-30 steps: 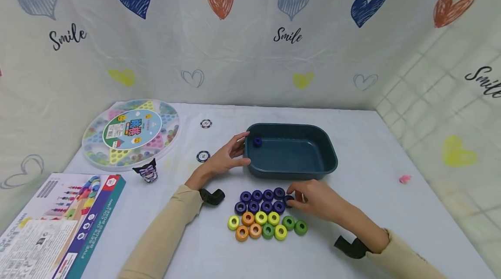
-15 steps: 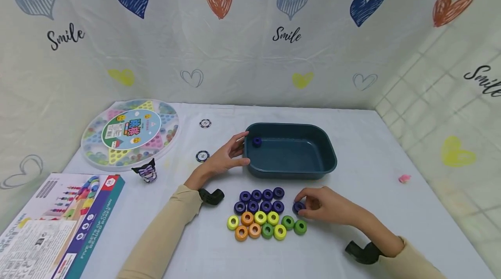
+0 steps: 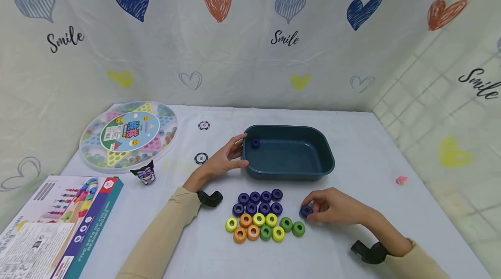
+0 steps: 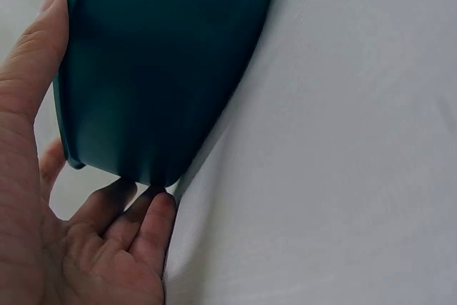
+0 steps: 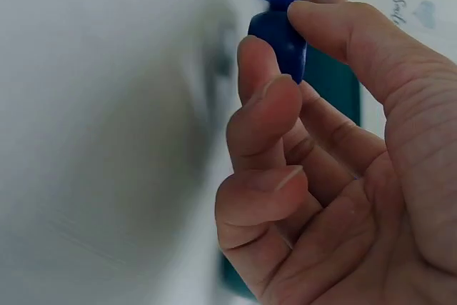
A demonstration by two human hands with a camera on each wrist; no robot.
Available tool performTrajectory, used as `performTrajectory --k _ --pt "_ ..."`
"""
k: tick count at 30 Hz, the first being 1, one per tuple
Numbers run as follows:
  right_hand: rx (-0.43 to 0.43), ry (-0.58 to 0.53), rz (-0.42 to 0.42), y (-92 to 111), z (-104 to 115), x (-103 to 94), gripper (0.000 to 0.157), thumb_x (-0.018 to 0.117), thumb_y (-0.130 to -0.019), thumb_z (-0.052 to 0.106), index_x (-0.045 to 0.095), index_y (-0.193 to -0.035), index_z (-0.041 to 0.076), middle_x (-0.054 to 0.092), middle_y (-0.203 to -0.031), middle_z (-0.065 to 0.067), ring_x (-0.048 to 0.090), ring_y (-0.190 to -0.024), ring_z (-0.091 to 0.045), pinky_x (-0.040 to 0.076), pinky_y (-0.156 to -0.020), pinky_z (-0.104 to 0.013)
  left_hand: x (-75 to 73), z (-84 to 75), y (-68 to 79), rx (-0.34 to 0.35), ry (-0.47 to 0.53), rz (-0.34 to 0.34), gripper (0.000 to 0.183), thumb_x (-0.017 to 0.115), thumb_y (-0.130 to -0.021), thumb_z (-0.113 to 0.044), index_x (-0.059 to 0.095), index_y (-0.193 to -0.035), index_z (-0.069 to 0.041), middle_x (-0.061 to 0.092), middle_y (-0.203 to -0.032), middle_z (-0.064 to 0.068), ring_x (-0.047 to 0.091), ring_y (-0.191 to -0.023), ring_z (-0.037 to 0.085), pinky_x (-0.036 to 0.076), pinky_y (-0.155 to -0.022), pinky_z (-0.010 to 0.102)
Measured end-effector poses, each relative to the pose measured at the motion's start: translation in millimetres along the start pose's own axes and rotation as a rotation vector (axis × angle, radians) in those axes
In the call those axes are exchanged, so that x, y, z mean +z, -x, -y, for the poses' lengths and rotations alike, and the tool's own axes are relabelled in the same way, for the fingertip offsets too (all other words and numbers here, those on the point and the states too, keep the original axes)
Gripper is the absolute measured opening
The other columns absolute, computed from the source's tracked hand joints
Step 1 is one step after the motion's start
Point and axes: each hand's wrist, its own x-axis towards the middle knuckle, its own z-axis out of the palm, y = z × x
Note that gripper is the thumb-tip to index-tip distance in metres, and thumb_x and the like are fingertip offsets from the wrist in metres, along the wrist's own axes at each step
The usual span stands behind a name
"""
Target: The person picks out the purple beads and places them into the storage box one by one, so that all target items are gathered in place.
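In the head view my left hand [image 3: 222, 160] holds the left end of a dark teal plastic tub [image 3: 291, 173]. The left wrist view has the thumb along one side of the tub's wall [image 4: 164, 69] and bent fingers against its end. One purple bead [image 3: 255, 143] lies inside the tub, near its left wall. In front of the tub, my right hand [image 3: 338, 207] pinches a purple bead [image 3: 306, 211] between thumb and fingers, close over the table. Left of that hand, several purple beads [image 3: 264, 208] stand in two rows, with yellow, orange [image 3: 240, 235] and green [image 3: 298, 229] beads before them.
A round marble game board [image 3: 129, 137] lies back left, with a small black-and-purple figure [image 3: 145, 173] beside it. A bead-set box [image 3: 58, 226] lies front left. Two poker chips [image 3: 201, 158] lie left of the tub; a small pink object [image 3: 401, 180] sits far right.
My right hand has drawn the pinched purple bead rightward and slightly nearer, away from the purple rows. The left hand stays at the tub; the head view has shifted slightly.
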Motion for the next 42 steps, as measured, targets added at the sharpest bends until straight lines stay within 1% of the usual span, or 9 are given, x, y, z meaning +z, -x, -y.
performTrajectory --k 5,10,14,19,22,25,32,37,42 --pt "0.014 0.059 -0.019 -3 18 -17.8 0.031 0.067 -0.080 0.034 0.060 -0.104 0.015 0.058 -0.071 0.006 0.052 -0.060 -0.007 0.046 -0.052 -0.022 -1.5 1.8 1.7 -0.001 -0.007 -0.011 0.081 0.069 -0.080 -0.027 0.018 -0.144 -0.027 0.020 -0.148 0.003 0.031 -0.129 0.019 0.028 -0.104 0.036" --pt "0.014 0.093 -0.053 -16 36 -41.4 0.033 0.066 -0.082 0.034 0.059 -0.106 0.013 0.058 -0.072 0.004 0.053 -0.060 -0.011 0.048 -0.052 -0.025 -4.8 2.6 3.4 -0.019 -0.016 -0.034 0.080 0.069 -0.080 -0.026 0.020 -0.143 -0.030 0.021 -0.147 0.001 0.032 -0.128 0.018 0.029 -0.104 0.036" --pt "0.029 0.084 -0.081 -33 41 -59.1 0.034 0.065 -0.083 0.033 0.058 -0.108 0.011 0.057 -0.073 0.001 0.054 -0.060 -0.017 0.049 -0.053 -0.027 -7.2 1.0 4.7 -0.015 0.001 -0.018 0.081 0.069 -0.080 -0.023 0.018 -0.144 -0.027 0.019 -0.148 0.005 0.029 -0.130 0.022 0.027 -0.105 0.039" --pt "0.030 0.078 -0.106 -58 44 -77.6 0.037 0.064 -0.084 0.033 0.057 -0.109 0.007 0.058 -0.072 -0.005 0.054 -0.060 -0.026 0.049 -0.056 -0.030 -7.9 -12.2 6.5 -0.021 0.031 0.014 0.082 0.068 -0.081 -0.018 0.016 -0.145 -0.020 0.016 -0.148 0.010 0.026 -0.131 0.027 0.024 -0.105 0.044" --pt "0.039 0.098 -0.114 -76 47 -84.9 0.037 0.063 -0.084 0.034 0.057 -0.110 0.008 0.060 -0.070 -0.005 0.054 -0.058 -0.024 0.047 -0.054 -0.031 -7.6 -20.5 7.6 -0.033 0.017 0.022 0.081 0.067 -0.082 -0.017 0.015 -0.145 -0.019 0.015 -0.148 0.011 0.027 -0.130 0.028 0.024 -0.105 0.044" --pt "0.050 0.118 -0.110 -96 49 -88.8 0.036 0.063 -0.084 0.035 0.057 -0.110 0.010 0.060 -0.069 -0.004 0.054 -0.057 -0.020 0.047 -0.051 -0.031 -7.1 -24.3 8.3 -0.038 0.010 0.021 0.081 0.066 -0.083 -0.015 0.015 -0.145 -0.018 0.016 -0.148 0.012 0.027 -0.130 0.028 0.025 -0.105 0.044" --pt "0.062 0.166 -0.041 -143 51 -91.3 0.037 0.060 -0.086 0.033 0.057 -0.110 0.005 0.064 -0.074 -0.003 0.059 -0.061 -0.018 0.050 -0.052 -0.032 -5.1 -24.7 9.5 -0.010 0.039 0.019 0.080 0.066 -0.083 -0.013 0.015 -0.145 -0.014 0.016 -0.147 0.015 0.026 -0.130 0.031 0.024 -0.105 0.046" --pt "0.120 0.188 0.035 -170 44 -90.0 0.035 0.062 -0.085 0.030 0.058 -0.108 0.003 0.066 -0.077 -0.004 0.062 -0.063 -0.017 0.051 -0.053 -0.032 -2.1 -24.0 9.4 0.008 0.059 0.047 0.080 0.064 -0.084 -0.011 0.013 -0.145 -0.012 0.014 -0.147 0.017 0.025 -0.130 0.032 0.023 -0.104 0.048" --pt "0.202 0.214 0.132 -187 36 -86.2 0.034 0.063 -0.085 0.028 0.057 -0.108 0.003 0.065 -0.080 -0.003 0.063 -0.065 -0.017 0.052 -0.055 -0.031 -0.7 -23.5 6.9 0.020 0.064 0.063 0.080 0.064 -0.084 -0.011 0.012 -0.145 -0.012 0.013 -0.147 0.018 0.026 -0.130 0.032 0.023 -0.104 0.048"
